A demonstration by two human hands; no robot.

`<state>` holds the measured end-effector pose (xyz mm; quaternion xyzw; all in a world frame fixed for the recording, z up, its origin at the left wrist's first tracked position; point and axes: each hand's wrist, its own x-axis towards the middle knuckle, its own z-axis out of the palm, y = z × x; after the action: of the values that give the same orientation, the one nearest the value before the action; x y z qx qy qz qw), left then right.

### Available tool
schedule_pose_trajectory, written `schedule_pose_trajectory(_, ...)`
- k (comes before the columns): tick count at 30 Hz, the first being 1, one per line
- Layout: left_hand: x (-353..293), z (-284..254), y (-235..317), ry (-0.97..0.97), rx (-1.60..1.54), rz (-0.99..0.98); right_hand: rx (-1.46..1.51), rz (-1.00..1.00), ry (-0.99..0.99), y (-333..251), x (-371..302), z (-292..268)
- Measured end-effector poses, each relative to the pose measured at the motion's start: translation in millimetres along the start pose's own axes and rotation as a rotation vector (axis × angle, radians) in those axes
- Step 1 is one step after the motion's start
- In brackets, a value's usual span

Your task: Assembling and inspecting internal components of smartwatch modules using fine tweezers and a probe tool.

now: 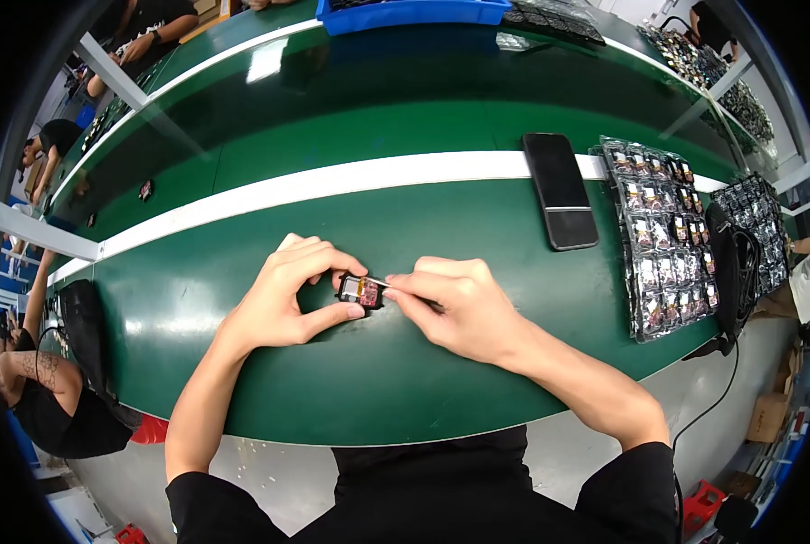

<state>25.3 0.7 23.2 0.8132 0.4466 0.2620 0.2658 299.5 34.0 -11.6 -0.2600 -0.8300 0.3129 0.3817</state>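
Note:
My left hand grips a small black electronic housing between thumb and forefinger, just above the green bench. Inside the housing shows a reddish circuit board beside a silvery-white part. From the right, my right hand reaches in with its thumb and forefinger pinched at the housing's right edge. A thin pale sliver shows at those fingertips, too small to name. The fingers hide part of the housing's rim.
A black phone lies right of my hands. Farther right is a clear plastic tray of several small modules, beside a black bag with a cable. A blue bin stands at the back. Other people work along the left.

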Motion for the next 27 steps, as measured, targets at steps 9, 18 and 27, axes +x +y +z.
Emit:
schedule_pose_trajectory(9,-16.0,5.9,-7.0,0.054,0.029,-0.037,0.044,-0.005,-0.039,-4.0,-4.3,10.6)
schedule_pose_trajectory(18,-7.7,11.2,-8.4,0.057,0.055,0.000,0.157,0.049,0.208,-3.2,2.8,-3.8)
schedule_pose_trajectory(27,-11.7,7.0,-11.1,0.005,0.023,-0.027,0.007,0.138,-0.178,-17.8,-5.0,3.8)
